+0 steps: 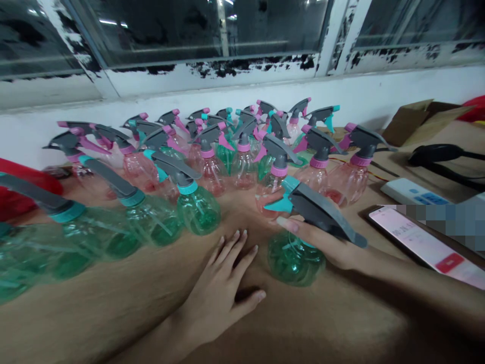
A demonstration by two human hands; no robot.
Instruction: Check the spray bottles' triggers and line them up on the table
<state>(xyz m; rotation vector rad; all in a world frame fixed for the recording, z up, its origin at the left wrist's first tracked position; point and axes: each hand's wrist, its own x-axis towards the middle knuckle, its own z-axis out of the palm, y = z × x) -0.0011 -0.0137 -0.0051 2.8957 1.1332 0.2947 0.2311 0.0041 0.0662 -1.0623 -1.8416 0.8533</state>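
Note:
My right hand point(333, 242) is closed around the neck of a green spray bottle point(293, 260) with a grey and teal trigger head. That bottle stands upright at the right of centre, its neck partly hidden by my fingers. My left hand point(223, 283) lies flat on the brown table point(159, 313), fingers spread, holding nothing. Just beyond its fingertips stands another green spray bottle point(199, 210) with a teal collar. A pink spray bottle point(267, 194) is right behind the one in my right hand.
Several pink and green spray bottles point(214, 174) crowd the table's back. Green ones point(151, 222) line the left. At right lie a phone point(420, 240) showing a timer, a white device point(413, 192), a black strap-like object point(435, 154) and an opened cardboard box point(420, 121). Red material point(22, 187) sits far left.

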